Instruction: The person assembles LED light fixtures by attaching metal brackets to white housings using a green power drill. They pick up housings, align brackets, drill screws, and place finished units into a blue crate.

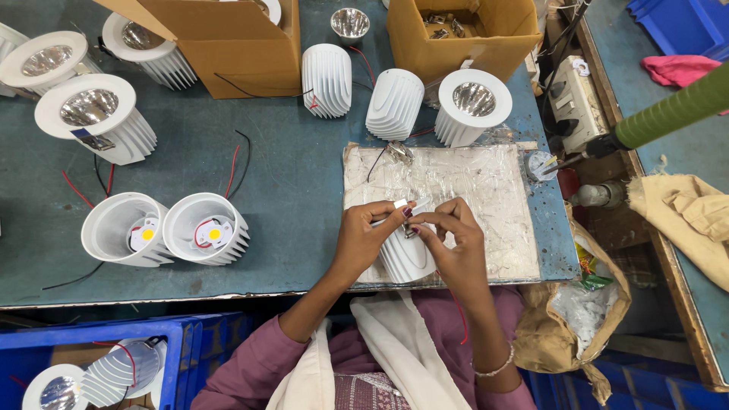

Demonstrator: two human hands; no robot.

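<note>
While both hands pinch at one lamp body (406,258) mid-bench, left grip (363,237) holds a white strip, right grip (454,241) a small clip; approx. four reflector-fitted lamps at 10 o'clock, two bare shells (163,229) at 9 wait.

Lamp-strewn blue-green bench (288,175)

Bare blue tabletop (292,228) left of hands; housings (395,102) block far side, seemingly; cardboard boxes (228,45) behind.
</note>
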